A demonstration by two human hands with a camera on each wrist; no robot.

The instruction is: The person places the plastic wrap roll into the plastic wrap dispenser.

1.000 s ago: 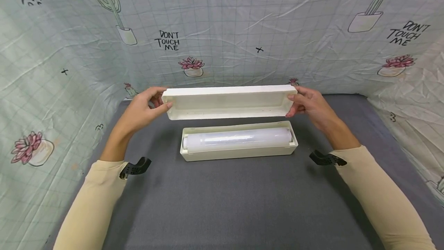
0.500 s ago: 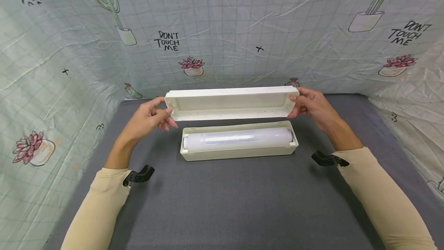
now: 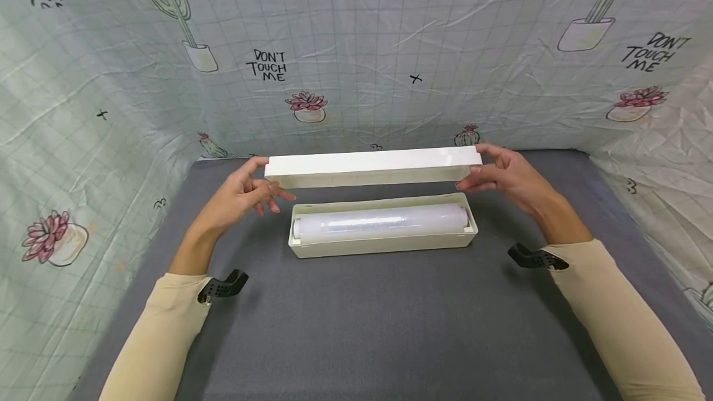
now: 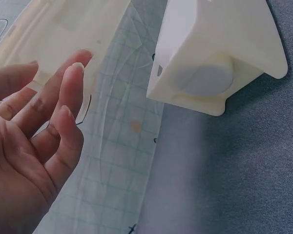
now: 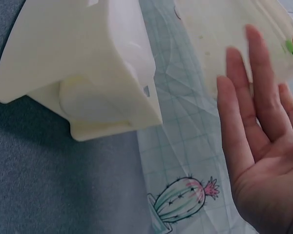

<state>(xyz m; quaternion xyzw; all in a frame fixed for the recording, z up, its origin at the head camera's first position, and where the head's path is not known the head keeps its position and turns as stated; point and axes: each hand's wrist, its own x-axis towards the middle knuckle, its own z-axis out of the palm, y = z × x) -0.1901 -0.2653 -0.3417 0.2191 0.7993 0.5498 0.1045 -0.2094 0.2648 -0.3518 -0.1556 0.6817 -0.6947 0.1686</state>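
Note:
A long white box lid (image 3: 373, 167) is held level in the air between both hands, its outer top face toward the head camera. At its left end my left hand (image 3: 231, 197) holds it with thumb and index finger, the other fingers loosely bent below. The right hand (image 3: 512, 179) grips the opposite end, thumb in front and index finger over the top edge. Just in front of the lid, the matching cream box base (image 3: 384, 245) stands on the table. Inside it lies a roll of clear plastic wrap (image 3: 384, 221). The lid's inner side (image 4: 73, 29) shows in the left wrist view.
Dark grey cloth covers the table (image 3: 356, 320). A pale curtain (image 3: 356, 48) printed with cacti hangs close behind the lid and along both sides. Each wrist wears a black strap mount (image 3: 223, 283).
The lid has tipped so its outer top shows and its hollow inside is hidden from the head camera. It sits slightly lower. The left hand has shifted a little right and down.

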